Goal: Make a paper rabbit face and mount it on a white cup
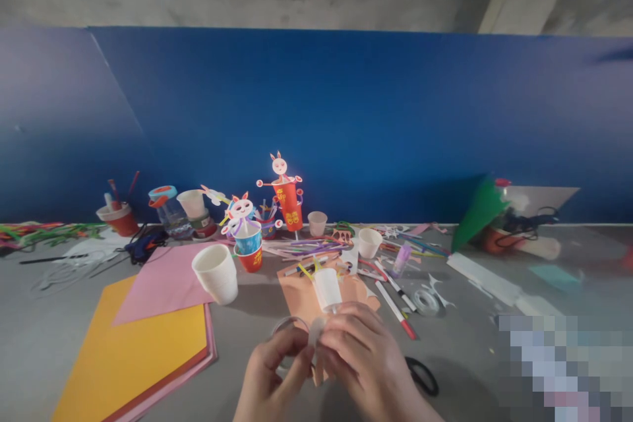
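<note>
My left hand (pixel 279 366) and my right hand (pixel 363 359) meet at the front centre. Between their fingertips they pinch a small whitish, translucent piece (pixel 315 330) whose kind I cannot make out. A clear ring (pixel 289 322), like a tape roll, shows behind my left fingers, which partly hide it. Just beyond my right fingers is a small white paper cup (pixel 327 290) with yellow strips at its upper left and a stick at its lower end. Underneath lies orange paper (pixel 295 293), partly covered by my hands.
Stacked white cups (pixel 215 273) stand left of centre, behind yellow (pixel 143 343) and pink paper (pixel 163 283). Decorated cup figures, one in blue and red cups (pixel 248 241) and one in red cups (pixel 287 204), stand behind. Markers (pixel 395 310), a tape roll (pixel 426 301) and black scissor handles (pixel 422 376) lie right.
</note>
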A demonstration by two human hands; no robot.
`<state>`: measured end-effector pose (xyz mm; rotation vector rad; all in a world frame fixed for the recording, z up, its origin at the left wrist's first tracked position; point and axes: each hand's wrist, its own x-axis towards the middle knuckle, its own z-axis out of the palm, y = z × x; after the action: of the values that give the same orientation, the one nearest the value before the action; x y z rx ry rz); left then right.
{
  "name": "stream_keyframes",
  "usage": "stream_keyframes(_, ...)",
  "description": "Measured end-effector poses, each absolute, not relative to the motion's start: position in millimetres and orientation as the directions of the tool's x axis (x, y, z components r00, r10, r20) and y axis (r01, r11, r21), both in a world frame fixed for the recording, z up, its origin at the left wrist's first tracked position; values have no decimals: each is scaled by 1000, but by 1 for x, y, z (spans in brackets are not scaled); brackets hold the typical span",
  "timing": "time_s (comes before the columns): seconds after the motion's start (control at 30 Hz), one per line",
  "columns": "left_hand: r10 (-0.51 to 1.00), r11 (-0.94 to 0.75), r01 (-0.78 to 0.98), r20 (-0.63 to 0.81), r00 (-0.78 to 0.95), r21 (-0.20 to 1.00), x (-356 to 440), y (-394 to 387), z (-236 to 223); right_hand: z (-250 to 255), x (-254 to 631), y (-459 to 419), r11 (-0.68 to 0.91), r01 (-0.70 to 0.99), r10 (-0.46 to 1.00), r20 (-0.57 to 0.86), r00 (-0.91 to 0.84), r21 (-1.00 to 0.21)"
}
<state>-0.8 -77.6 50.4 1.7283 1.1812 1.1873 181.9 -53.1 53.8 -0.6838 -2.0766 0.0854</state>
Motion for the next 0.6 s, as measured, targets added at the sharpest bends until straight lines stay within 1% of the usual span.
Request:
stream_keyframes(0.07, 938, -344, 357, 304, 165, 868, -1, -79, 52, 54, 181, -54, 837, 442, 512, 747, -425, -322)
stream_keyframes(0.17, 935, -355, 412, 312, 169, 839, -2, -82, 52, 55, 179, -54, 833, 443, 522, 737, -429, -331)
stream_keyframes(0.4, 913, -406, 459, 367, 177, 790, -3, -85, 49, 56, 175, -55, 827, 454, 523, 747, -411, -330)
stream_keyframes(0.6, 909, -416, 475, 372, 188, 775, -3, -84, 49, 60, 178, -58, 822, 414, 555, 713, -429, -391)
